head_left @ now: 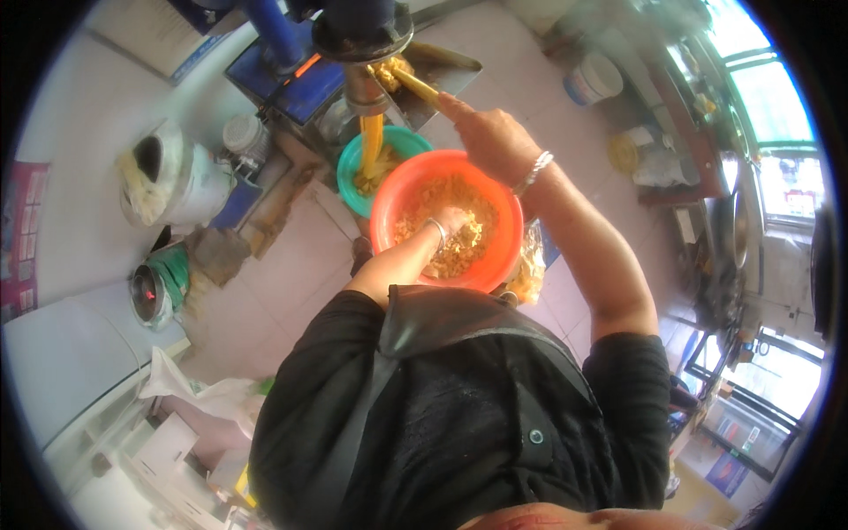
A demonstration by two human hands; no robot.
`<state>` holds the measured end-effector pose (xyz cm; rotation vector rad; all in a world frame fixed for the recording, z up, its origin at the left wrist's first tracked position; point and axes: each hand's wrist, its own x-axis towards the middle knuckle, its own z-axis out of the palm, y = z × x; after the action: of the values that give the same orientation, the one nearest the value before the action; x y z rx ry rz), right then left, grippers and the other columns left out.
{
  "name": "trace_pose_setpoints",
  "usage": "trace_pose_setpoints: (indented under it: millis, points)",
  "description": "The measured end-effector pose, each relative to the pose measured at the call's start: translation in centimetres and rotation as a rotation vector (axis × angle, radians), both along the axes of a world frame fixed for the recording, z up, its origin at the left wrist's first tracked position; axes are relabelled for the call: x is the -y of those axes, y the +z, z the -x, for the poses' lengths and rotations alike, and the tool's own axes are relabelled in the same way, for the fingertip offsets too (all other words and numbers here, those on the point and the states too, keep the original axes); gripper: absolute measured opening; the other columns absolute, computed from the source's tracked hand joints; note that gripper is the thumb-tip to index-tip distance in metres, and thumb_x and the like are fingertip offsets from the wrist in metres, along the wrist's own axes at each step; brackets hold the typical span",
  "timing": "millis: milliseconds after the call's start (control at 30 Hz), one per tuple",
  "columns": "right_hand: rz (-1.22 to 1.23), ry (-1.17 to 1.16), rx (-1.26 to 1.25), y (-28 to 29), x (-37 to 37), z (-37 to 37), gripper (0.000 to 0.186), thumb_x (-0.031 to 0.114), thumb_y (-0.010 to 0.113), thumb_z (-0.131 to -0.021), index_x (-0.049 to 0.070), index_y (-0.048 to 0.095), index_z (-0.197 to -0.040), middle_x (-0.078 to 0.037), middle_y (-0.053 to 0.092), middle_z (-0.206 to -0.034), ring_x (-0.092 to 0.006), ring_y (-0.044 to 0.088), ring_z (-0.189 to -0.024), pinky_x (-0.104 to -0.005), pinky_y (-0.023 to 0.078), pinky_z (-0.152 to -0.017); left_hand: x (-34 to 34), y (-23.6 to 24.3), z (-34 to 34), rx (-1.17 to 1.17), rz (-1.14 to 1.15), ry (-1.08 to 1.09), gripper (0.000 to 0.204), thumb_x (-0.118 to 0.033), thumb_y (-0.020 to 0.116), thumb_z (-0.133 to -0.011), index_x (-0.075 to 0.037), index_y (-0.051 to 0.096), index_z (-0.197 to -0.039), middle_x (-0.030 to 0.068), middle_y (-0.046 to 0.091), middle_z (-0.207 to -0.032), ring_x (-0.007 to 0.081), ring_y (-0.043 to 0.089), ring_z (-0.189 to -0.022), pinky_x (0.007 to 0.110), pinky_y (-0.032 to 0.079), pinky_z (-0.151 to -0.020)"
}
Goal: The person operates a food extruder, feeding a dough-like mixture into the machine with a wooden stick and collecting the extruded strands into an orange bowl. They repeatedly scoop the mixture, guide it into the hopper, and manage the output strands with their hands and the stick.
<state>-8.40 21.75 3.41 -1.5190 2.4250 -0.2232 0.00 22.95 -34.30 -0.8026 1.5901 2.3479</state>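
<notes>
My right hand is closed around a wooden stick, its far end against yellow lumps at the feed opening of a blue machine. From the machine's metal nozzle, yellow strands hang down into a green basin. Close to my body sits an orange basin of yellow crumbly stuff. My left hand is down in these crumbs; its fingers are mostly hidden, so its grip cannot be made out.
A metal tray juts from the machine's right side. To the left stand a large pale pot and a small burner-like device with a red glow. A white bucket is at the far right. Beside the orange basin lies a plastic bag.
</notes>
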Motion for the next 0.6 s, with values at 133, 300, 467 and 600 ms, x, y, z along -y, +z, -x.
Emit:
trace_pose_setpoints:
  millis: [133, 300, 467, 600]
  points:
    - [-0.018, -0.053, -0.008, 0.8, -1.2, 0.4, 0.067, 0.004, 0.05, -0.083, 0.009, 0.035, -0.148, -0.022, 0.066, -0.076, -0.0389, 0.067, -0.073, -0.0482, 0.053, -0.064, 0.9, -0.2, -0.5, 0.025, -0.03, -0.006, 0.008, -0.012, 0.064, -0.086, -0.006, 0.07, -0.086, 0.0058, 0.07, -0.083, 0.0169, 0.066, -0.072, 0.033, 0.053, -0.065]
    - [-0.039, -0.006, -0.073, -0.1, 1.9, -1.9, 0.07, 0.002, 0.047, -0.082, 0.004, 0.03, -0.15, -0.022, 0.064, -0.077, -0.0374, 0.066, -0.073, -0.0468, 0.051, -0.065, 0.7, -5.6, -0.3, -0.104, -0.012, 0.206, 0.026, -0.02, 0.072, -0.085, -0.003, 0.069, -0.104, 0.0084, 0.071, -0.097, 0.0175, 0.067, -0.091, 0.031, 0.052, -0.082]
    - [-0.069, 0.003, -0.115, -0.9, 2.3, -2.2, 0.071, 0.003, 0.049, -0.08, -0.003, 0.028, -0.148, -0.022, 0.065, -0.077, -0.038, 0.066, -0.073, -0.0468, 0.051, -0.064, 0.5, 4.9, -1.3, -0.074, 0.012, 0.193, 0.039, -0.027, 0.073, -0.086, 0.001, 0.067, -0.112, 0.0126, 0.071, -0.101, 0.0213, 0.067, -0.091, 0.033, 0.052, -0.083]
    - [-0.074, 0.049, -0.139, -0.7, 2.8, -2.7, 0.071, 0.003, 0.05, -0.08, -0.006, 0.028, -0.147, -0.021, 0.066, -0.076, -0.0366, 0.067, -0.072, -0.0457, 0.052, -0.062, 0.6, 1.3, -1.2, 0.019, -0.101, 0.028, 0.037, -0.029, 0.072, -0.087, 0.002, 0.069, -0.108, 0.013, 0.071, -0.096, 0.0216, 0.067, -0.081, 0.035, 0.053, -0.073]
